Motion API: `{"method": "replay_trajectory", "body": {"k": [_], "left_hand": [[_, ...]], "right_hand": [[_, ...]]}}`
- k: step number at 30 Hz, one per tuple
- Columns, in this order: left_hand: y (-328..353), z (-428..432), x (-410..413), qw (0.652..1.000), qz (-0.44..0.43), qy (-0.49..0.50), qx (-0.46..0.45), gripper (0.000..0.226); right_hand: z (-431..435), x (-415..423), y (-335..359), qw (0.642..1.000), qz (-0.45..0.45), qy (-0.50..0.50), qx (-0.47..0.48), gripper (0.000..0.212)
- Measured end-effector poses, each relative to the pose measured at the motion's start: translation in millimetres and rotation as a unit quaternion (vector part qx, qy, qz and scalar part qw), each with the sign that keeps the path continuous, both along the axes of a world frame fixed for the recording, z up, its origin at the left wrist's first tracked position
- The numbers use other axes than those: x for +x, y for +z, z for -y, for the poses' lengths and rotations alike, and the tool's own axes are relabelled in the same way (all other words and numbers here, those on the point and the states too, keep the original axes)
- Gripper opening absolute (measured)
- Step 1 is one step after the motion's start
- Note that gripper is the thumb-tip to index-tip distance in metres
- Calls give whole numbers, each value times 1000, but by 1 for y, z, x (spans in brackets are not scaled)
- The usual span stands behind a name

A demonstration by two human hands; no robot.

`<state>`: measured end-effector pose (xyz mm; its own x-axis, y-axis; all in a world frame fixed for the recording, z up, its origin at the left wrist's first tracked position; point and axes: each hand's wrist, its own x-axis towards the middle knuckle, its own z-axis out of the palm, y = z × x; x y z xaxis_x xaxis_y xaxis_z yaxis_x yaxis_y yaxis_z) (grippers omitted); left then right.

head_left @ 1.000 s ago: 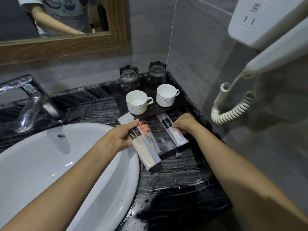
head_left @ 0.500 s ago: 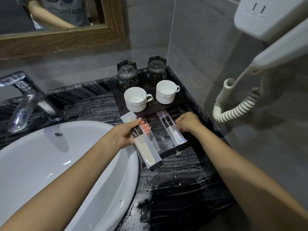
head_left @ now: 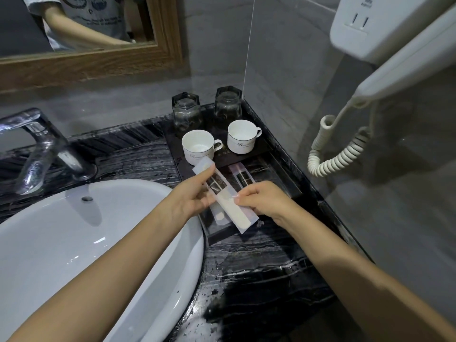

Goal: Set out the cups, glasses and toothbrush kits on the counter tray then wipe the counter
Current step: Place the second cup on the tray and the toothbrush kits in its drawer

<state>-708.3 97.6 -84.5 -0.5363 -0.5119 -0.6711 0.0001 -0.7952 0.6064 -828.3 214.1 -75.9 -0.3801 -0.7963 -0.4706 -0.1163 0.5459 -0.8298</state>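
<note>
White cups (head_left: 199, 147) with dark rim lines, centre frame; black counter (head_left: 259, 267) veined white, lower centre; white basin (head_left: 74, 243), left; wood-grain brown mirror frame (head_left: 86, 65), upper left.

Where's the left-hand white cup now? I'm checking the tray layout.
The white cup stands on the tray, in front of the left glass and beside the other cup.

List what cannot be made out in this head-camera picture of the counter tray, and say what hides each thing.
- Lettering on the cups: too small, blurred.
- Near end of the second kit in the tray: under the right hand.
- Packet beneath the held kit: mostly covered by it and the left hand.
</note>
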Motion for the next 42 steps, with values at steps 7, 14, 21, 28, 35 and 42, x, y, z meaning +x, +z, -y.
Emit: {"method": "replay_trajectory", "body": {"k": [7, 14, 21, 28, 35, 42], "left_hand": [[-13, -10, 12, 988, 95, -20, -122, 19], [-27, -20, 33, 687, 282, -141, -655, 46], [-48, -16, 41, 649, 301, -220, -663, 50], [-50, -16, 40, 658, 291, -213, -661, 48], [-54, -14, 40, 664, 288, -214, -656, 48], [-55, -14, 39, 664, 288, -216, -656, 48]], "right_hand": [[-17, -20, 8, 996, -18, -34, 79, 9], [14, -24, -6, 991, -50, -71, 106, 26], [49, -17, -38, 979, -148, -58, 131, 16], [56, -15, -49, 969, -211, -39, 125, 17], [57, -15, -53, 973, -197, -36, 112, 10], [55, -13, -52, 966, -230, -3, 120, 14]]}}
